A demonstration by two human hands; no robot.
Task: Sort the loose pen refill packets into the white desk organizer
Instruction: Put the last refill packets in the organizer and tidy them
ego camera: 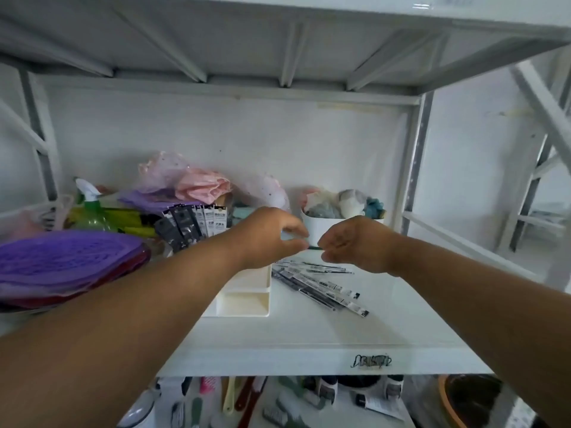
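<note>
The refill packets point(321, 282) lie loose in a fanned heap on the white shelf point(309, 335), just right of the organizer point(244, 299), whose front compartments show bare. Above the heap's far end the two hands nearly meet. The left hand point(272, 237) has thumb and fingers curled toward a pinch; the right hand point(352, 244) is curled too. I cannot tell whether either grips anything. Behind stand more packets point(197, 223), a white bin point(321, 227), purple baskets point(68, 261) and a spray bottle point(91, 208).
</note>
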